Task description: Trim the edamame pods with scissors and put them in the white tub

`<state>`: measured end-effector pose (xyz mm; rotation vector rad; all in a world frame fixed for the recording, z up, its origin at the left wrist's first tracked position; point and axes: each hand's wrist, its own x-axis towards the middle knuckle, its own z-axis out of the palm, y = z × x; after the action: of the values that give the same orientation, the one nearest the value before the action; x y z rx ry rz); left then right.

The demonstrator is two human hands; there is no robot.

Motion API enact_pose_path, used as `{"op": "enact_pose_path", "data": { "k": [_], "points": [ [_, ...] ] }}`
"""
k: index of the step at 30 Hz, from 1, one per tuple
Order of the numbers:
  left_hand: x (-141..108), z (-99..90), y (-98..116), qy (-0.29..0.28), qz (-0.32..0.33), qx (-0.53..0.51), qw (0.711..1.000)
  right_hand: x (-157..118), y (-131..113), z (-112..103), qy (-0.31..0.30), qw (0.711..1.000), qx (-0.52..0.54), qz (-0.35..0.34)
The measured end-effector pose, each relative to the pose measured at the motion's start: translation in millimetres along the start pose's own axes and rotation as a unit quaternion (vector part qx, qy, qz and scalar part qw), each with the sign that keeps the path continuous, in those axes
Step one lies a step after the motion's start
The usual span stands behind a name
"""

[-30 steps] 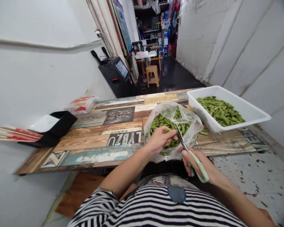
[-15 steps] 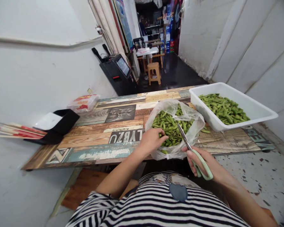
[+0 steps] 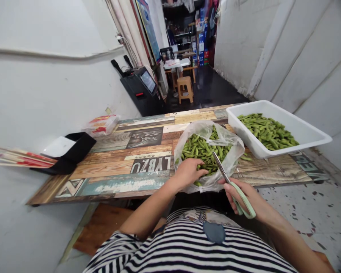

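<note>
A clear plastic bag (image 3: 233, 149) stands open on the wooden table, filled with green pods (image 3: 197, 148). My left hand (image 3: 190, 172) reaches over the bag's near left rim, its curled fingers among the pods; whether it pinches one is hidden. My right hand (image 3: 243, 195) is wrapped round the pale green handles of the scissors (image 3: 236, 195), at the bag's near right side. The scissor blades look closed and point up and left over the pods. A white tray (image 3: 307, 131) with more pods sits to the right, behind the bag.
On the patterned table (image 3: 108, 167), a black holder (image 3: 78, 149) with wrapped chopsticks (image 3: 28, 159) and a plastic packet (image 3: 100, 125) lie at left. A few loose pods (image 3: 246, 157) lie between bag and tray. Beyond stand a black touchscreen machine (image 3: 143, 89) and a stool (image 3: 185, 89).
My left hand has moved slightly right and down, deeper over the pods. My right hand and the scissors have hardly moved.
</note>
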<state>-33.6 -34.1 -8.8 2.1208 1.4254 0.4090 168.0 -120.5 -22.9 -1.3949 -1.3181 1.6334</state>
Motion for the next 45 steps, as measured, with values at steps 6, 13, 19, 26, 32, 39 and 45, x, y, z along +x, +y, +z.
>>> {"op": "enact_pose_path", "data": {
  "k": [6, 13, 19, 26, 32, 39, 45],
  "points": [
    [31, -5.0, 21, 0.082, 0.031, 0.088, 0.992, 3, 4, -5, 0.044, 0.999, 0.017, -0.009],
    [63, -9.0, 31, 0.022, 0.035, 0.111, 0.993, -4, 3, -5, 0.033, 0.999, 0.013, -0.011],
    [57, -15.9, 23, -0.013, 0.056, 0.166, 0.984, 0, 7, -5, 0.031, 0.998, 0.047, 0.004],
    [68, -8.7, 38, -0.057, 0.071, 0.16, 0.983, -1, 2, -5, 0.047, 0.999, 0.025, 0.001],
    [67, -9.6, 43, -0.061, 0.063, 0.255, 0.963, -4, 0, -6, 0.051, 0.999, 0.016, -0.003],
    [48, -24.2, 23, -0.076, 0.066, 0.001, 0.995, -5, -5, -8, 0.005, 0.997, -0.072, -0.021],
    [39, -31.9, 18, -0.089, 0.096, -0.036, 0.991, -2, -7, -11, -0.017, 0.992, -0.123, -0.037]
  ]
}}
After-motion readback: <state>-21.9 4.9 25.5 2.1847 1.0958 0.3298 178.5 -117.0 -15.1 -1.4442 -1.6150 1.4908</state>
